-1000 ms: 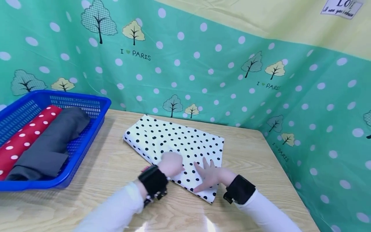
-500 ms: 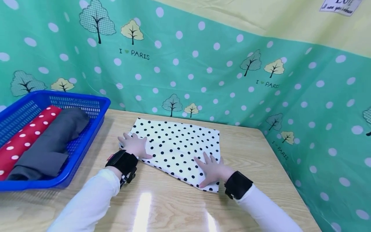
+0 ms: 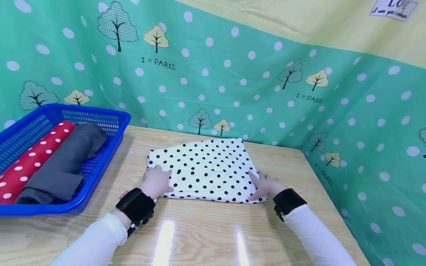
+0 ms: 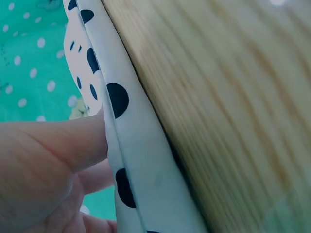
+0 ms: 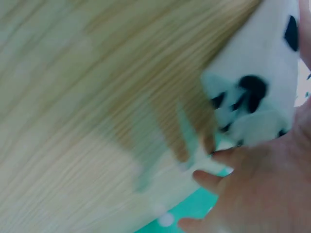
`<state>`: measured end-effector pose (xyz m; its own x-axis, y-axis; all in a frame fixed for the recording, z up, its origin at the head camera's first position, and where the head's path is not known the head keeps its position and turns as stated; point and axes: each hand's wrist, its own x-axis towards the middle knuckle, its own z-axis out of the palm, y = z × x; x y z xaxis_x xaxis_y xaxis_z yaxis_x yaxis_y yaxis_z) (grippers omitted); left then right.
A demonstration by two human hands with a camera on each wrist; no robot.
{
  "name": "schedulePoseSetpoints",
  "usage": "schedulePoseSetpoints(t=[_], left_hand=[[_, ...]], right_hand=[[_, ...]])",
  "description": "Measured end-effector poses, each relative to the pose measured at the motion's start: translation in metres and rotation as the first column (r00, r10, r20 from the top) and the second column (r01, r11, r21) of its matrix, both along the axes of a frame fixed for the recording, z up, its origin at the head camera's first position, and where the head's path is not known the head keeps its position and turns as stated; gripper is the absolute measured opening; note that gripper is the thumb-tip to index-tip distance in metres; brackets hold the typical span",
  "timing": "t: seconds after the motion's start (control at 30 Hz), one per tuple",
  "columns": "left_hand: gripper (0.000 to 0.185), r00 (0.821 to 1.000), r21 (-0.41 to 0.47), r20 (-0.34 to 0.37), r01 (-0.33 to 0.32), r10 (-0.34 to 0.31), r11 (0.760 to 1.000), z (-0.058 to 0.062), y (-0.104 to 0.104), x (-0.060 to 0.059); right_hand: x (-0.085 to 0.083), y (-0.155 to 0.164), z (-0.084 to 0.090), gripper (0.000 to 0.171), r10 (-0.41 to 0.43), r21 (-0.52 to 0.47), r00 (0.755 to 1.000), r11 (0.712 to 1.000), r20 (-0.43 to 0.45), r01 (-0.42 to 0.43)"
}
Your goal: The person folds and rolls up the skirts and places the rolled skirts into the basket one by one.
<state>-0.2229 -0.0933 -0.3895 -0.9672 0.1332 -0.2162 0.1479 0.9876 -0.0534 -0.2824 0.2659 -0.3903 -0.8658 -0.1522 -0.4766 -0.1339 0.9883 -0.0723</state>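
The folded cloth [image 3: 206, 168] lies flat on the counter [image 3: 199, 236], right of the basket [image 3: 110, 122]. Left hand [image 3: 156, 181] and right hand [image 3: 266, 186] are laid flat-fingered on its near corners, gripping nothing. Even pressure is advised, edges kept aligned, layers prevented from sliding.

Wooden table with a cloth and a basket

The light wooden table [image 3: 206, 232] carries a folded white cloth with black dots [image 3: 206, 170] lying flat near its far middle, and a blue plastic basket [image 3: 100, 162] on its left side, well apart from the cloth.
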Motion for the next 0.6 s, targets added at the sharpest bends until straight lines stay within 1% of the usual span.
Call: schedulePoseSetpoints(t=[0.07, 0.17, 0.23, 0.33, 0.4, 0.5, 0.6], left_hand=[[0.073, 1.0, -0.026, -0.011, 0.005, -0.005, 1.0, 0.0, 0.006, 0.003], [0.073, 0.999, -0.035, -0.041, 0.0, -0.002, 0.999, -0.001, 0.013, 0.011], [0.073, 0.998, -0.026, -0.07, 0.001, -0.003, 1.0, -0.002, 0.019, 0.018], [0.071, 0.992, -0.026, -0.123, 0.013, -0.016, 1.0, -0.003, 0.03, 0.032], [0.07, 0.987, -0.027, -0.156, 0.022, -0.026, 0.999, -0.003, 0.037, 0.039], [0.063, 0.979, -0.025, -0.2, 0.043, -0.047, 0.999, -0.003, 0.047, 0.048], [0.059, 0.979, 0.011, -0.197, 0.061, -0.057, 0.998, -0.004, 0.05, 0.05]], right_hand=[[-0.002, 0.008, -0.001, 0.103, -0.024, -0.016, 0.999, 1.0, -0.027, 0.023], [-0.006, 0.018, -0.005, 0.102, -0.064, -0.035, 0.993, 0.998, -0.1, 0.061], [-0.009, 0.024, -0.007, 0.101, -0.089, -0.044, 0.985, 0.996, -0.148, 0.083], [-0.014, 0.029, -0.01, 0.101, -0.146, -0.071, 0.972, 0.988, -0.185, 0.135], [-0.019, 0.031, -0.012, 0.102, -0.187, -0.084, 0.96, 0.981, -0.209, 0.173], [-0.027, 0.034, -0.015, 0.105, -0.26, -0.096, 0.933, 0.965, -0.248, 0.243], [-0.035, 0.035, -0.019, 0.107, -0.318, -0.1, 0.903, 0.948, -0.287, 0.302]])
